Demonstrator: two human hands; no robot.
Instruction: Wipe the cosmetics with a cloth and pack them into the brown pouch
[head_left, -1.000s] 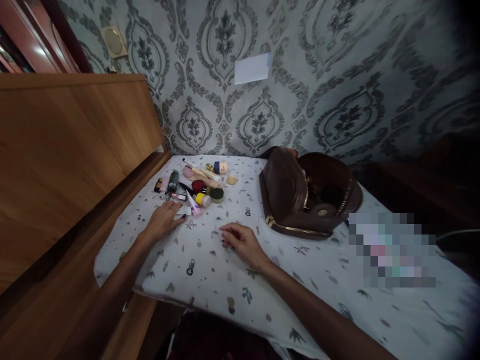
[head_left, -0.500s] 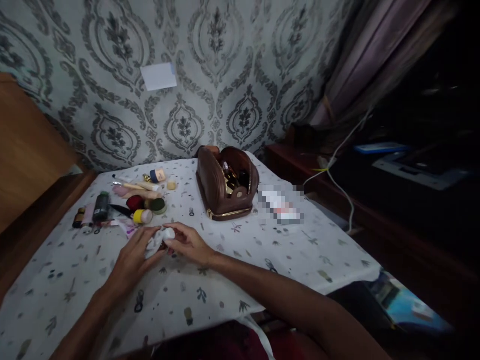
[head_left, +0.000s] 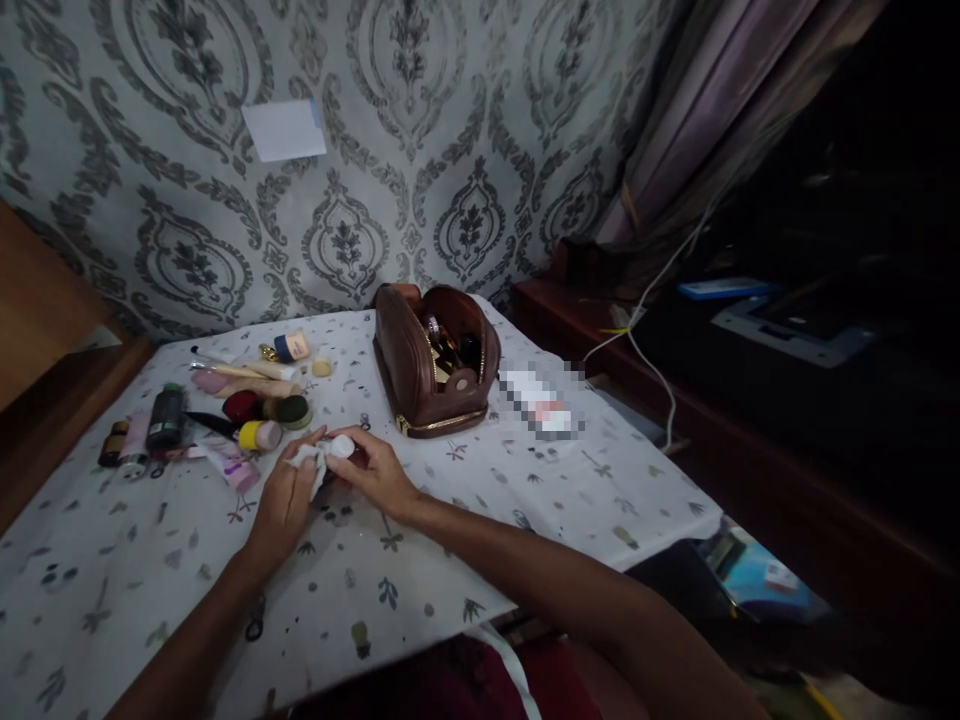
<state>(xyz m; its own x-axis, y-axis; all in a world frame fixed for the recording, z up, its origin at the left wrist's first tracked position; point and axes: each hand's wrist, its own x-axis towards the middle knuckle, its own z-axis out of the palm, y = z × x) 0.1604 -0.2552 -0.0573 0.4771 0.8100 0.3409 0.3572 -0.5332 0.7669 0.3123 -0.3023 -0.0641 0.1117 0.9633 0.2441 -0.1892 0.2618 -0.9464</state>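
Note:
My left hand (head_left: 283, 500) and my right hand (head_left: 373, 473) meet over the printed white tablecloth (head_left: 450, 540). Between their fingertips they pinch a small white crumpled thing (head_left: 322, 455), maybe a tissue or a small tube; I cannot tell which. Just left of the hands lies a cluster of cosmetics (head_left: 225, 410): tubes, small bottles, a yellow-capped jar and a brush. An open brown zip pouch (head_left: 435, 360) stands behind the hands, with small items inside it.
A patterned wall with a white paper note (head_left: 283, 129) rises behind the table. A wooden headboard (head_left: 37, 320) is at the left. A dark shelf with a white cable (head_left: 652, 330) lies to the right. A blurred flat item (head_left: 540, 400) lies beside the pouch.
My view swung right. My left hand picked up the white thing near the cosmetics, and my right hand came over to join it; both now hold it between them.

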